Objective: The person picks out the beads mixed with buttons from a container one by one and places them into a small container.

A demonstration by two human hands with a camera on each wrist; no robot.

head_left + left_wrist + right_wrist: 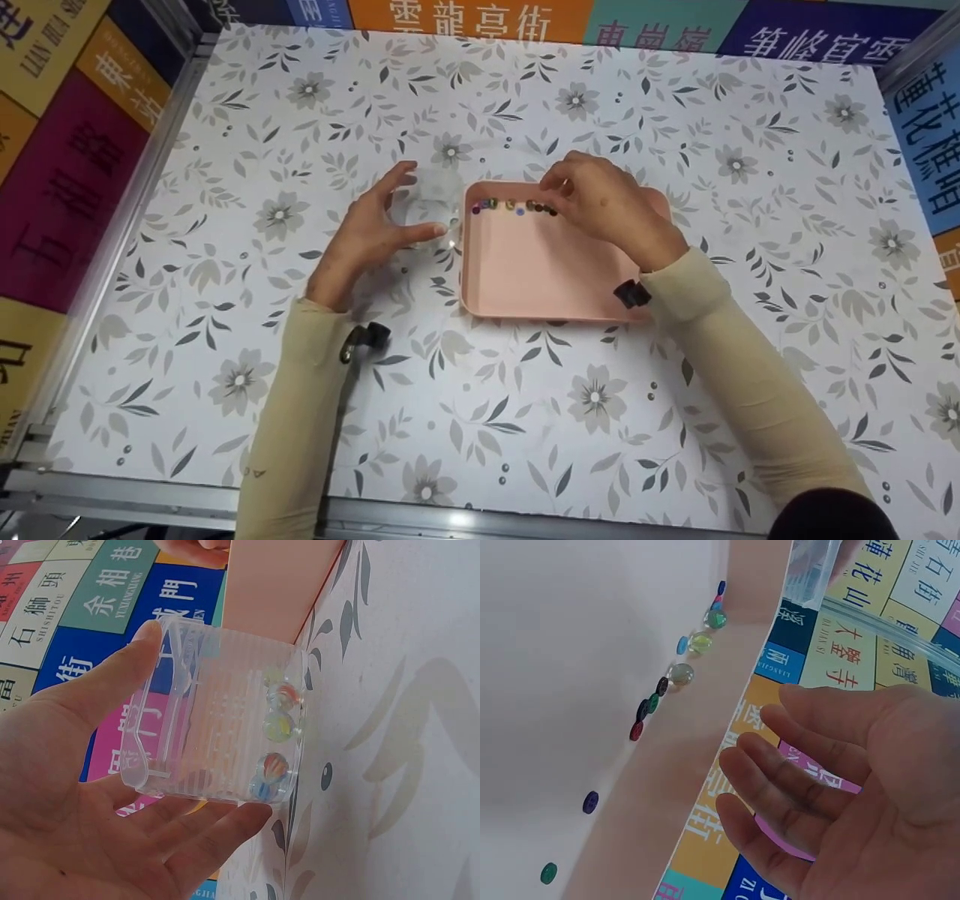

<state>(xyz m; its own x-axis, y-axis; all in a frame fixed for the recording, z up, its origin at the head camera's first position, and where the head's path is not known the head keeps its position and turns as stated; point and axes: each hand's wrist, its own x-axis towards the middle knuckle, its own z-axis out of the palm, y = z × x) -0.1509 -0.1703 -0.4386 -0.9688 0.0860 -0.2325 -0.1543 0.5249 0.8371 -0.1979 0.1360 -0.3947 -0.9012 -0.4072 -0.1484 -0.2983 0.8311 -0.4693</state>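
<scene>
A clear plastic box (225, 712) stands at the left of a pink tray (551, 277), with several glass marbles (278, 727) inside it. My left hand (367, 232) holds the box between the thumb and the fingers, which lie on opposite sides. Over the tray's far edge is my right hand (611, 206); its fingers are loosely bent and nothing shows in them in the right wrist view. Several small buttons (591, 802) and a few glass marbles (681, 675) lie along the tray's far wall.
The tabletop (427, 375) has a floral pattern. Colourful panels with printed characters (480, 19) border it at the back and both sides. A metal rail (450, 517) runs along the near edge.
</scene>
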